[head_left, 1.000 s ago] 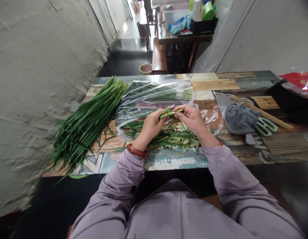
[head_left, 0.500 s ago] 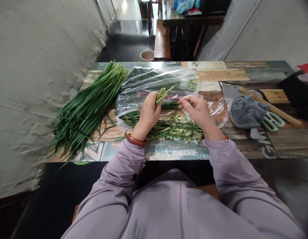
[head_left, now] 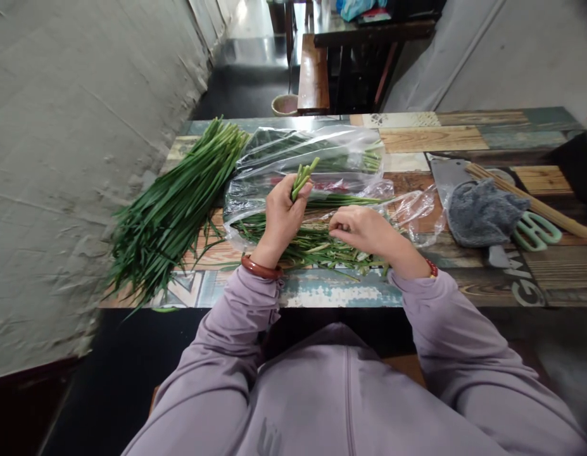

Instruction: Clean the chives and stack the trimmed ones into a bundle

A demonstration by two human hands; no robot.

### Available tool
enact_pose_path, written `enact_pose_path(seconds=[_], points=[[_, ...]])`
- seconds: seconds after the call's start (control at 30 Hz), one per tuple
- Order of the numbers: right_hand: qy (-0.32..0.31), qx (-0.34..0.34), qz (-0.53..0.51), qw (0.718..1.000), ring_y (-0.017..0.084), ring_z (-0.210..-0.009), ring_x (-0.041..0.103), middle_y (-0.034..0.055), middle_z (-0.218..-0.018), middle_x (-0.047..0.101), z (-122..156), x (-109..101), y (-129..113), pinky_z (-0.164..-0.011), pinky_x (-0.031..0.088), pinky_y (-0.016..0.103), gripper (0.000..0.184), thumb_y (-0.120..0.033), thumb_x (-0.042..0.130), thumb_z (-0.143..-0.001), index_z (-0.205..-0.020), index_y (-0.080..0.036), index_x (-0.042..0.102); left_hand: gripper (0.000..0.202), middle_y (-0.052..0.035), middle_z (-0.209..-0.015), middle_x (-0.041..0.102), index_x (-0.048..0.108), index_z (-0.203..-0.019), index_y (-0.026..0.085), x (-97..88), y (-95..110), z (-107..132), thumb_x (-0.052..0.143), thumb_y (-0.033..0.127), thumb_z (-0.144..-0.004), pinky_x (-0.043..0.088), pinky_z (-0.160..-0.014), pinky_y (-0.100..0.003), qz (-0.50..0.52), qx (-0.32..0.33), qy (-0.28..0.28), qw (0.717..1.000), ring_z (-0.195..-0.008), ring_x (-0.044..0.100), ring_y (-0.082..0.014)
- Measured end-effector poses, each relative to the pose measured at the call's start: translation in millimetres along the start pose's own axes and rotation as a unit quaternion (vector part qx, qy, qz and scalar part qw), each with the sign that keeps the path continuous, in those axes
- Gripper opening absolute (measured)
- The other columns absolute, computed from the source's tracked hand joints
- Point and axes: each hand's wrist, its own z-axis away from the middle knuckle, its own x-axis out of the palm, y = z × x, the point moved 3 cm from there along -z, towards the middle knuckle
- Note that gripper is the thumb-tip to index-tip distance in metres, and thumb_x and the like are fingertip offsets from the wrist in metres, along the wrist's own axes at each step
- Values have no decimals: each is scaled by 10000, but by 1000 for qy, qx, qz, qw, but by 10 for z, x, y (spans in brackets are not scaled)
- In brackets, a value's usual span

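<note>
My left hand [head_left: 281, 212] is closed round a small bunch of green chive stalks [head_left: 302, 175], their cut ends sticking up past my fingers. My right hand [head_left: 362, 229] hovers low over a loose heap of chive trimmings [head_left: 321, 244] near the table's front edge, fingers curled in a pinch; what they hold, if anything, is hidden. A clear plastic bag [head_left: 316, 158] with more chives inside lies just behind both hands. A large pile of long chives [head_left: 179, 202] lies spread to the left.
A cleaver [head_left: 448, 174], a grey cloth [head_left: 480, 212], green-handled scissors [head_left: 535, 231] and wooden sticks [head_left: 530, 199] lie at the right of the patchwork table [head_left: 416, 136]. A rough wall runs along the left. A bench and dark table stand beyond.
My right hand let go of the stalks and dropped down toward the trimmings. My left hand kept the bunch and tilted it upright. The view shifted slightly.
</note>
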Motion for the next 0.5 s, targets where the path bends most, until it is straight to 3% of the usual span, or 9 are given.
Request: enact_pose_path(seconds=[0.2, 0.37, 0.5], points=[[128, 58, -93, 986, 163, -773, 636, 40, -880, 731, -20, -132, 36, -727, 481, 296, 167, -188, 571, -869, -884, -198, 737, 291, -13, -782, 627, 638, -853, 166, 40, -19, -11, 476, 384, -958, 421, -725, -247, 23, 3, -53, 998, -777, 559, -145], [192, 116, -154, 962, 171, -780, 656, 48, -893, 741, -25, -117, 122, -719, 519, 307, 174, -226, 594, -831, -926, -187, 734, 260, -21, -787, 634, 626, -803, 165, 119, -34, 6, 513, 361, -930, 401, -710, -255, 10, 25, -157, 987, -770, 550, -156], [223, 134, -207, 943, 160, -744, 648, 34, -839, 717, -42, -64, 216, -695, 523, 299, 176, -247, 622, -801, -942, -180, 703, 252, 10, -691, 557, 589, -740, 162, 174, -21, 35, 544, 346, -906, 342, -635, -243, -3, 27, -231, 973, -678, 478, -131]])
